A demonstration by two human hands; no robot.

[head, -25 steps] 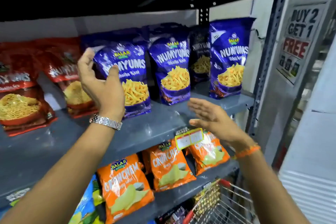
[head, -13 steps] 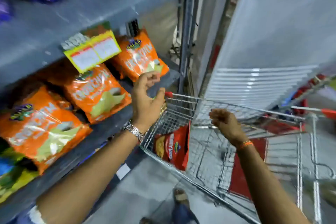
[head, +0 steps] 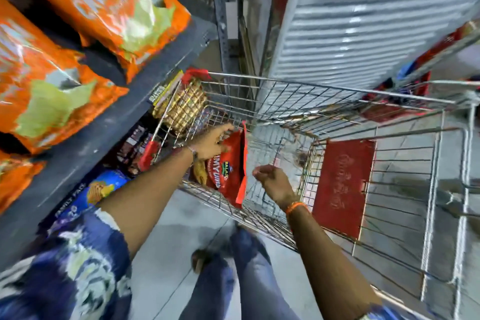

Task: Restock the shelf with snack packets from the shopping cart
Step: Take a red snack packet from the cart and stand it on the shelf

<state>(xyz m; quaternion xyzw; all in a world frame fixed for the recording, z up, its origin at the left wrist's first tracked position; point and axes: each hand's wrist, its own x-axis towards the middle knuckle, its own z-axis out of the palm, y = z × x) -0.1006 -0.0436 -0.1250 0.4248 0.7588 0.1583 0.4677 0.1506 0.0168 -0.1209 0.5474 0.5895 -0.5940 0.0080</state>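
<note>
Head view: 1 red Numyums packet (head: pixel 230 163), upright against the shopping cart's (head: pixel 337 101) near-left wall, is touched by the half-open left hand (head: pixel 211 141), the loosely curled right hand (head: pixel 272 179) being empty, so the top edge should be pinched firmly.

The shopping cart (head: pixel 337 101) stands on the floor (head: pixel 181 228) just right of the shelf (head: pixel 85 143). One snack packet (head: pixel 231 166) stands on edge inside the cart, against its shelf-side wall. Chip bags (head: pixel 52 91) lie on the shelf board above the cart's rim, with more packs (head: pixel 101 189) on the level below.
</note>
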